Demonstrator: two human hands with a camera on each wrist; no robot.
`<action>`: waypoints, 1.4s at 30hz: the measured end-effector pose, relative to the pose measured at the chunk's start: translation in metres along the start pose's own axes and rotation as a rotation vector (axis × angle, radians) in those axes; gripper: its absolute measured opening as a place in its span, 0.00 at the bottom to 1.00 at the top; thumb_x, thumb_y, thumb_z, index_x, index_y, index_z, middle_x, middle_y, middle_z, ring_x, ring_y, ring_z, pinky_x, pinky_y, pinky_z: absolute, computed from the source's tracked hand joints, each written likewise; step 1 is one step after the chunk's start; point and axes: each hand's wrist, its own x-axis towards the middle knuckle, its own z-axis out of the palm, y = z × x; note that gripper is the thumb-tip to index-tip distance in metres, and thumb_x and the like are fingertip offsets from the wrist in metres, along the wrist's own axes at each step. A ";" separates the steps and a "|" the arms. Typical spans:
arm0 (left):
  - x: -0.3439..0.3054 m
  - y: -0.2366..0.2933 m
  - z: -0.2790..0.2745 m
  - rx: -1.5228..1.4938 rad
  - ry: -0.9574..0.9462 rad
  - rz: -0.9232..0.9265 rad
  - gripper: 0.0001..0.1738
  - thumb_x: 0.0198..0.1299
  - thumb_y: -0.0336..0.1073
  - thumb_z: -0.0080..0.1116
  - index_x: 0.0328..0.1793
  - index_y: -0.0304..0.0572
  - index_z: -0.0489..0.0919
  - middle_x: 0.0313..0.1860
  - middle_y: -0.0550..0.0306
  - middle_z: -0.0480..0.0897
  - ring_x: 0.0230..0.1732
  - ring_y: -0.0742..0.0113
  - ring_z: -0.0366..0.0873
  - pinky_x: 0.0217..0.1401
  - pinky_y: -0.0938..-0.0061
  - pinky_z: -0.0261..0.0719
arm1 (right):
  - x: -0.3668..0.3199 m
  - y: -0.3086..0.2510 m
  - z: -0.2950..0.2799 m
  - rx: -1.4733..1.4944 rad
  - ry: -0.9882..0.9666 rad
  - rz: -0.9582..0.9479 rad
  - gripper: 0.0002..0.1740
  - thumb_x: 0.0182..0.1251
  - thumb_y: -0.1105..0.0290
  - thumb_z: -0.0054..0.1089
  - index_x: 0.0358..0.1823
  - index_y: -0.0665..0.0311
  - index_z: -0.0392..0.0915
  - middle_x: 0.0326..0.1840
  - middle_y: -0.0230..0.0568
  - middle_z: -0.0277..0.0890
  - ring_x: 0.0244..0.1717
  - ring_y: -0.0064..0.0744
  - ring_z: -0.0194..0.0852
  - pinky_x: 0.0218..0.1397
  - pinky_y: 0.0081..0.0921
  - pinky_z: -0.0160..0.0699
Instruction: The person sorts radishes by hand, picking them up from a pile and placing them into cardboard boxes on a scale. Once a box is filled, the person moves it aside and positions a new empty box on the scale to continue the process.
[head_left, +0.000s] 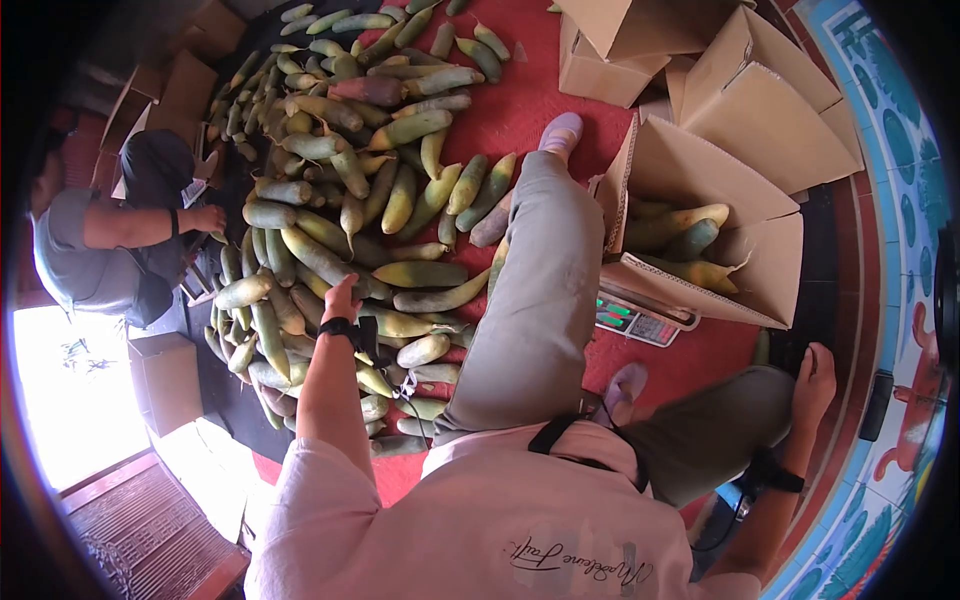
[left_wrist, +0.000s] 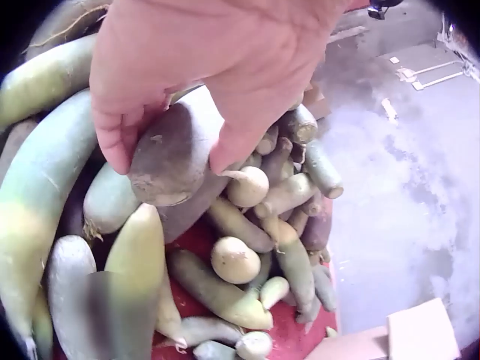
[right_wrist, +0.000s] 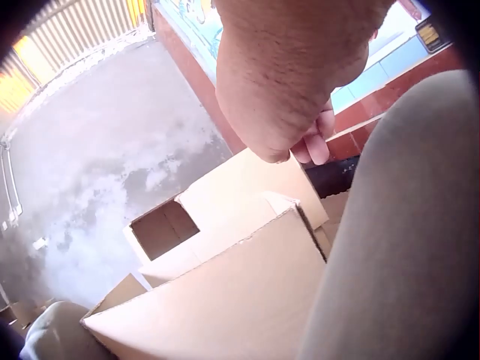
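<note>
In the left wrist view my left hand (left_wrist: 217, 52) grips the end of a thick green radish (left_wrist: 176, 154), thumb on one side and fingers on the other. The head view has that hand (head_left: 342, 300) over the large pile of green radishes (head_left: 400, 200) on the red mat. My right hand (head_left: 815, 385) hangs beside my bent knee at the right, holding nothing; its fingers (right_wrist: 319, 142) are partly hidden behind the palm in the right wrist view. An open carton (head_left: 700, 170) with several radishes inside stands by a scale (head_left: 640, 318) with green digits.
Other cartons (head_left: 770, 90) stand at the upper right, beside a blue painted wall (head_left: 900, 130). Another person (head_left: 100, 240) sits at the far left, one hand near the pile. My outstretched leg (head_left: 540, 290) lies between the pile and the open carton.
</note>
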 end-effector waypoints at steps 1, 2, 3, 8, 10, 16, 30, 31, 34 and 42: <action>-0.001 -0.002 -0.003 -0.100 -0.095 0.008 0.19 0.50 0.43 0.64 0.45 0.43 0.75 0.39 0.52 0.77 0.40 0.58 0.75 0.48 0.61 0.71 | 0.004 -0.006 0.000 0.003 0.004 0.001 0.07 0.63 0.74 0.50 0.40 0.67 0.74 0.36 0.46 0.74 0.37 0.46 0.74 0.41 0.31 0.73; -0.008 -0.001 -0.005 -0.101 -0.094 0.012 0.19 0.50 0.43 0.64 0.45 0.43 0.75 0.39 0.52 0.77 0.40 0.58 0.75 0.48 0.61 0.71 | 0.007 -0.012 0.000 0.044 0.014 -0.016 0.07 0.63 0.74 0.50 0.40 0.67 0.74 0.36 0.46 0.73 0.36 0.45 0.74 0.40 0.30 0.72; -0.015 -0.001 -0.007 -0.194 -0.192 0.017 0.19 0.53 0.43 0.62 0.48 0.44 0.73 0.41 0.52 0.77 0.42 0.58 0.75 0.48 0.64 0.72 | 0.010 -0.018 0.000 0.085 0.025 -0.033 0.06 0.63 0.75 0.50 0.40 0.67 0.73 0.35 0.46 0.73 0.36 0.45 0.74 0.40 0.30 0.72; -0.082 0.011 -0.012 -0.536 -0.394 0.022 0.19 0.58 0.43 0.57 0.51 0.42 0.69 0.45 0.54 0.77 0.46 0.59 0.74 0.47 0.68 0.73 | 0.022 -0.055 -0.003 0.211 0.006 -0.035 0.06 0.62 0.77 0.51 0.39 0.68 0.73 0.34 0.46 0.72 0.34 0.44 0.73 0.39 0.28 0.71; -0.108 0.019 -0.011 -0.585 -0.363 0.006 0.18 0.60 0.44 0.55 0.51 0.42 0.69 0.45 0.54 0.77 0.46 0.59 0.74 0.44 0.69 0.74 | 0.025 -0.065 -0.003 0.242 0.014 -0.043 0.06 0.61 0.77 0.52 0.39 0.68 0.73 0.33 0.46 0.71 0.33 0.43 0.73 0.38 0.27 0.71; -0.210 0.042 -0.006 -0.647 -0.579 0.113 0.16 0.61 0.41 0.53 0.50 0.41 0.70 0.44 0.54 0.77 0.44 0.58 0.76 0.44 0.69 0.72 | 0.030 -0.098 -0.010 0.362 -0.029 -0.097 0.06 0.59 0.78 0.53 0.38 0.68 0.73 0.33 0.47 0.72 0.32 0.44 0.74 0.37 0.29 0.72; -0.356 0.065 0.050 0.243 -1.374 0.291 0.38 0.47 0.47 0.63 0.59 0.28 0.67 0.47 0.53 0.77 0.46 0.68 0.74 0.51 0.76 0.70 | 0.031 -0.173 -0.061 0.281 0.028 -0.553 0.34 0.40 0.72 0.69 0.55 0.56 0.71 0.60 0.42 0.64 0.60 0.45 0.61 0.59 0.41 0.63; -0.362 0.063 0.056 0.305 -1.404 0.305 0.36 0.48 0.44 0.63 0.59 0.28 0.67 0.48 0.54 0.76 0.48 0.70 0.73 0.52 0.77 0.69 | 0.029 -0.174 -0.061 0.273 -0.017 -0.581 0.38 0.37 0.71 0.70 0.57 0.54 0.69 0.62 0.42 0.62 0.62 0.45 0.59 0.62 0.43 0.60; -0.379 0.061 0.069 0.389 -1.502 0.270 0.32 0.50 0.38 0.62 0.58 0.28 0.67 0.49 0.57 0.74 0.51 0.73 0.68 0.55 0.79 0.65 | 0.022 -0.174 -0.048 0.271 -0.109 -0.604 0.43 0.35 0.71 0.71 0.60 0.52 0.66 0.60 0.42 0.64 0.60 0.45 0.60 0.65 0.45 0.56; -0.368 0.055 0.085 0.244 -1.557 0.275 0.34 0.57 0.49 0.57 0.62 0.31 0.65 0.47 0.54 0.77 0.42 0.69 0.76 0.49 0.76 0.71 | 0.004 -0.155 -0.027 0.478 -0.125 -0.291 0.29 0.36 0.76 0.68 0.46 0.62 0.71 0.37 0.46 0.72 0.39 0.48 0.73 0.42 0.39 0.73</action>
